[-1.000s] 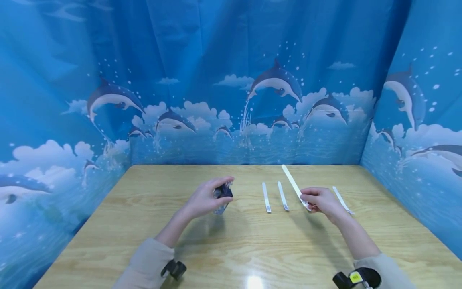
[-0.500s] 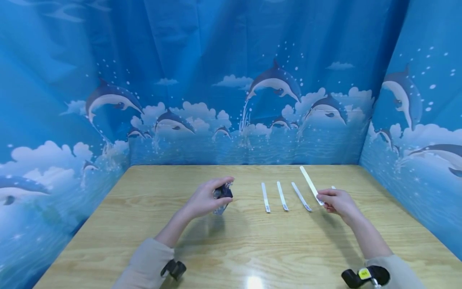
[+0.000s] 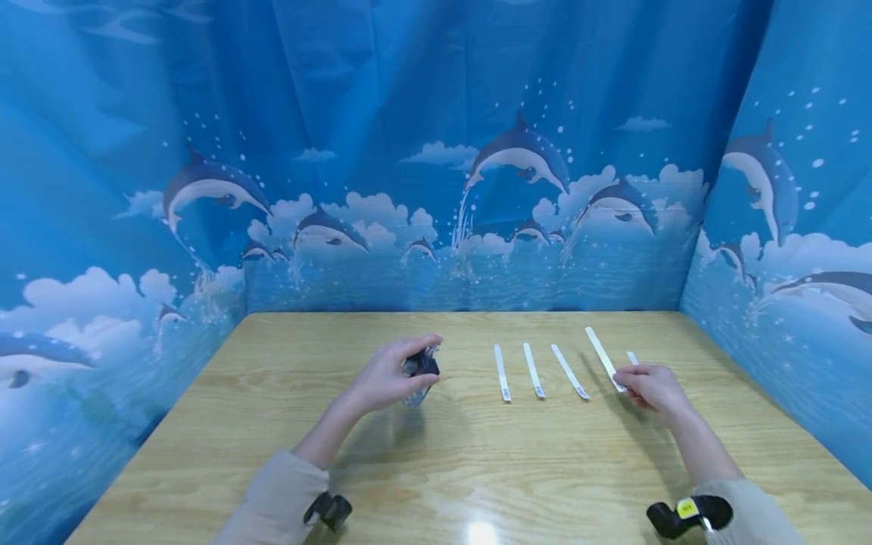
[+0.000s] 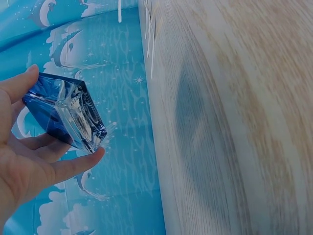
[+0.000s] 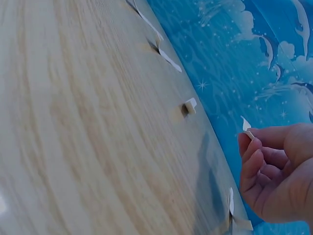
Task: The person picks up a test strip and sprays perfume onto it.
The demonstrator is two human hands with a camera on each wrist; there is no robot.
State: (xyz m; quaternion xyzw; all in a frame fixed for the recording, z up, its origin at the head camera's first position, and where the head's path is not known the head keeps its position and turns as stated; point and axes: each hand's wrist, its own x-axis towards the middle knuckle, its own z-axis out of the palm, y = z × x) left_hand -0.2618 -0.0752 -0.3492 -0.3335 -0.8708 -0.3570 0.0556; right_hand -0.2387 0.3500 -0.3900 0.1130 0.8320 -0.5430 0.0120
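Observation:
My left hand (image 3: 388, 372) holds a blue glass perfume bottle (image 3: 428, 362) above the left middle of the table, thumb and fingers around it. In the left wrist view the bottle (image 4: 61, 105) is tilted, its thick clear base towards the camera. At the right, my right hand (image 3: 650, 387) pinches the near end of a white paper strip (image 3: 599, 353), held slanting over the table. The right wrist view shows only a short tip of this strip (image 5: 245, 124) past the fingertips. Beyond the hand, another strip (image 3: 633, 357) is mostly hidden.
Left of the held strip, three white strips lie apart in a row: one strip (image 3: 502, 372), a middle strip (image 3: 534, 371) and a slanted strip (image 3: 570, 371). The wooden table (image 3: 436, 454) ends at a blue dolphin-print curtain (image 3: 381, 227) behind and at the sides.
My right hand has moved right with the strip, then slightly lower, uncovering the slanted strip and covering most of the rightmost one. The left hand and bottle have stayed put.

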